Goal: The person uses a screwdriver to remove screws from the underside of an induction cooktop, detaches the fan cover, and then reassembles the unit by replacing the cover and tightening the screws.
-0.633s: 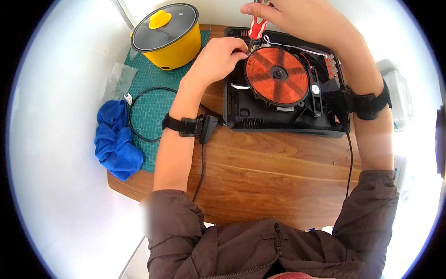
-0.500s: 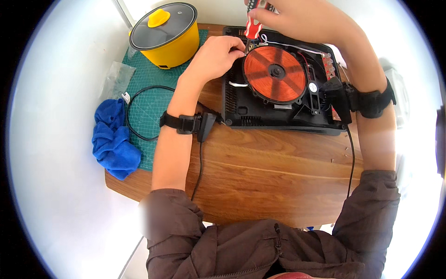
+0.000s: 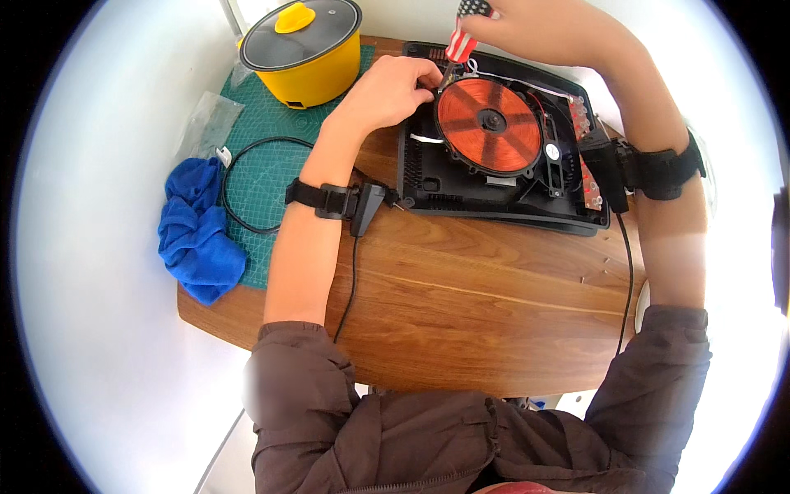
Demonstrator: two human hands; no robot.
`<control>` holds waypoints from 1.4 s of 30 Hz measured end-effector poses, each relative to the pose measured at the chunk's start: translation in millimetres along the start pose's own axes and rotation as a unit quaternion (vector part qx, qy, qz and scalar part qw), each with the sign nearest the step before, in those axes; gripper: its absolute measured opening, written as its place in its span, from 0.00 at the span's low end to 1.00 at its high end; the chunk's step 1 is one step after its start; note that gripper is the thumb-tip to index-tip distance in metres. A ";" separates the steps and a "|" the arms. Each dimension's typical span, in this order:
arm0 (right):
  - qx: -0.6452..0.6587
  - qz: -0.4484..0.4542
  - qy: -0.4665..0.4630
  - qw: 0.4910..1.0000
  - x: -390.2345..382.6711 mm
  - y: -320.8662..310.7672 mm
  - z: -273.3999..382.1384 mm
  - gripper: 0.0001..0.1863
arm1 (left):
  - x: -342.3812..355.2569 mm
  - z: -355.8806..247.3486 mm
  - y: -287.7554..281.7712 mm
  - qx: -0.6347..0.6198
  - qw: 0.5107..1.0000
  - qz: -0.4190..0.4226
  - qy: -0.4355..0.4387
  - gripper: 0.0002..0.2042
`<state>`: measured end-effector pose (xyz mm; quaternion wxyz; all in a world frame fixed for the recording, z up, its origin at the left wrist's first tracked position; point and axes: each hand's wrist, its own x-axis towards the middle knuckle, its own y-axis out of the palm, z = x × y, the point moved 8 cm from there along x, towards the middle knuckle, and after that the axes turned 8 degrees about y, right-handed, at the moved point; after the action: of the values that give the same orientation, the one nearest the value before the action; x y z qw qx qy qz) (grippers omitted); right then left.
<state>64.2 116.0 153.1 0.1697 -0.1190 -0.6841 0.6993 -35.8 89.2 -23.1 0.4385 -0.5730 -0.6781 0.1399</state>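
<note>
An opened induction cooker base [image 3: 461, 198] in black plastic lies at the far side of the table, its round copper coil [image 3: 490, 123] exposed. My right hand [image 3: 527, 31] is closed on the patterned red, white and dark handle of a screwdriver [image 3: 461, 45]. The screwdriver leans, its shaft pointing down to the coil's upper left edge. My left hand [image 3: 393, 92] is beside that same edge, fingers bent and pinched close to the shaft's tip. Whatever those fingers hold is hidden. A white wire [image 3: 425, 139] sticks out left of the coil.
A yellow pot [image 3: 309, 70] with a glass lid stands at the back left on a green cutting mat [image 3: 267, 185]. A blue cloth [image 3: 197, 235], a clear plastic bag [image 3: 210, 123] and a black cable [image 3: 247, 226] lie nearby. Small screws [image 3: 584, 280] rest on the wooden table [image 3: 461, 305].
The whole view has shifted slightly. The screwdriver leans more, its handle farther right. My left hand stays by the coil's upper left edge.
</note>
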 end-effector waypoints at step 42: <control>0.076 0.000 0.047 0.996 0.6 1.6 -13.1 0.26 | 3.6 2.8 2.5 0.004 1.000 0.005 -0.007 0.11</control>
<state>68.7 128.2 151.0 0.2102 -0.1380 -0.6208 0.7426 -36.2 94.1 -24.8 0.4353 -0.5736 -0.6777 0.1490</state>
